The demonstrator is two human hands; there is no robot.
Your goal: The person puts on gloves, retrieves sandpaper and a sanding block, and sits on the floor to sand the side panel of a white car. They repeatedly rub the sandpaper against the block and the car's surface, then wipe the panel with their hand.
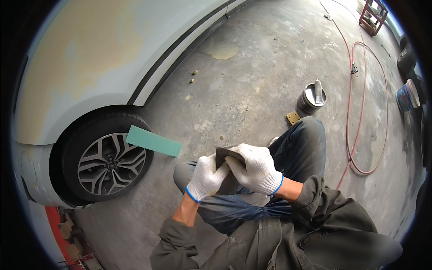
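Observation:
Both my hands, in white knit gloves with blue cuffs, are together above my lap. My left hand (208, 177) grips the left side of a dark grey sheet (221, 156) that looks like sandpaper. My right hand (257, 168) is closed on the sheet's right side, thumb pressed near the left thumb. Part of the sheet is hidden behind the gloves. Beyond my left hand, a long green block (154, 141) leans at the car wheel (111, 165), its right end toward my knee.
A white car panel (103, 58) with yellowish patches rises on the left. An open can (311, 98) with a pale tube on top stands beyond my right knee, beside a yellow holed piece (293, 118). A red hose (349, 121), bucket (408, 96) and red cart (373, 18) are on the right.

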